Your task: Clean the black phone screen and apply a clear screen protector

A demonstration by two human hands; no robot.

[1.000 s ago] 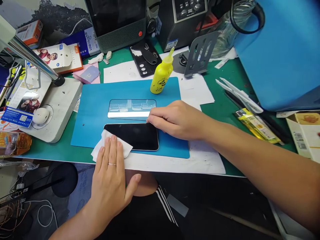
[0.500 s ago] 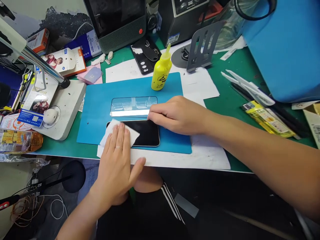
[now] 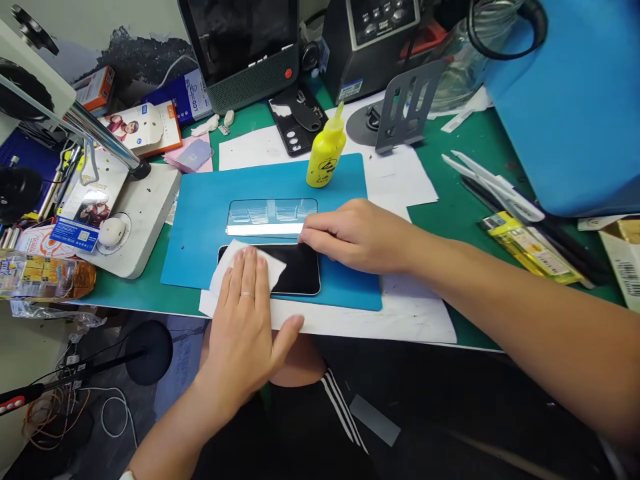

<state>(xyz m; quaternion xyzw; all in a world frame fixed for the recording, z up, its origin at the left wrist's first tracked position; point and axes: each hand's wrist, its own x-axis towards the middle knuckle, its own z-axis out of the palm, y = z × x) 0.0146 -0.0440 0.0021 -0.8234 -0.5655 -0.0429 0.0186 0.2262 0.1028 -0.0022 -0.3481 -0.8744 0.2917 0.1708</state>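
A smartphone (image 3: 295, 270) with a black screen lies face up on a blue mat (image 3: 345, 297). My left hand (image 3: 245, 327) lies flat with its fingers stretched out, pressing a white wipe (image 3: 275, 270) over the left end of the screen. At the phone's upper right corner, my right hand (image 3: 350, 237) is closed, its fingertips against the edge; their exact grip is partly hidden. Just behind the phone lies a clear glass screen protector (image 3: 273, 212) with a white strip along its near side, close to my right fingertips. A yellow dropper bottle (image 3: 326, 150) stands upright at the mat's back.
A grey phone stand (image 3: 407, 110) and a black phone part (image 3: 295, 123) sit behind the mat. Tweezers (image 3: 495, 183) and a yellow packet (image 3: 533, 247) lie at right. On the left are a lamp base (image 3: 145, 227) and a drink bottle (image 3: 50, 275).
My left hand has slid the wipe up and to the right over the phone's left end. My right hand keeps its place at the corner. The camera view has shifted slightly.
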